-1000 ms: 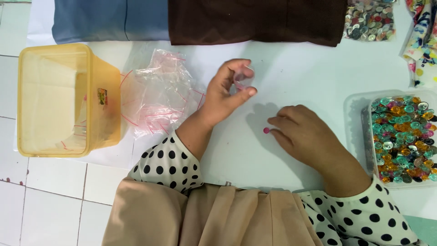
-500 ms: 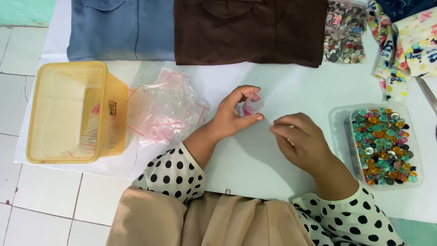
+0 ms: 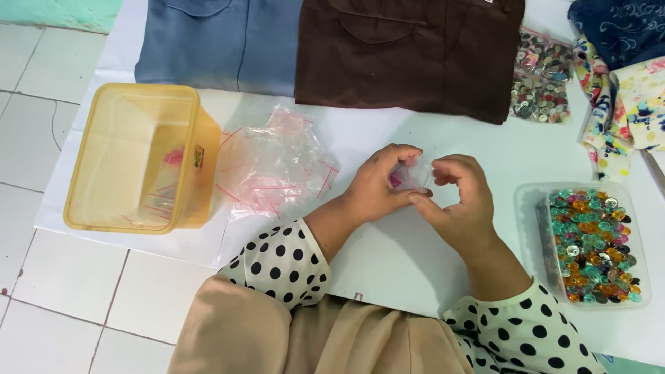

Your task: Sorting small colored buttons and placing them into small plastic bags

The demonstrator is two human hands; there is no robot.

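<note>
While both hands meet above the white sheet [image 3: 415,270], the left hand [image 3: 377,187] and right hand [image 3: 460,204] pinch 1 small clear bag [image 3: 409,176] between fingertips, near a tray of buttons [image 3: 596,246].

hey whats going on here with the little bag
A person in polka-dot sleeves holds a small clear bag between the left hand and right hand, with something pink inside. A clear tray of colourful buttons sits by the right hand; loose plastic bags and a yellow tub lie to the left.
</note>
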